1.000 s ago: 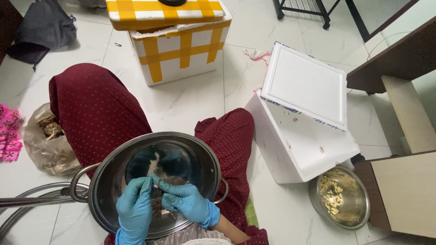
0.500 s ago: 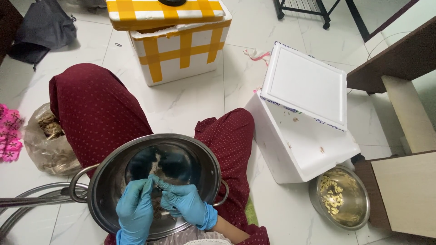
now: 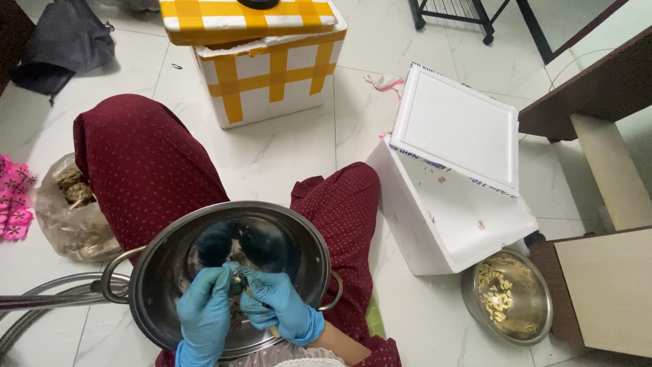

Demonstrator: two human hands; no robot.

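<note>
**Fingers pinch a small piece over the pot**

The fingers (image 3: 234, 275) of both gloved hands meet at the tips, drawn narrow around a small, pale piece (image 3: 239, 277) too little to name with certainty. The left hand (image 3: 204, 316) and the right hand (image 3: 275, 306) press close together, which lets each steady the other while the tips work on something so small.

Directly beneath the fingers sits a large steel pot (image 3: 163, 238), resting on the lap between the knees, so anything that drops lands inside rather than on the floor. Its dark bottom appears to hold a few more bits, though the reflection makes this hard to read.

Away to the fingers' right, on the tiles, a small steel bowl (image 3: 536, 319) holds pale pieces, near an open white foam box (image 3: 468, 224) with its lid (image 3: 455, 129) leaning on it. To the fingers' left lies a plastic bag (image 3: 71, 211) of brownish lumps, within arm's reach. Ahead of the fingers stands a yellow-taped foam box (image 3: 272, 75), lid on.
</note>
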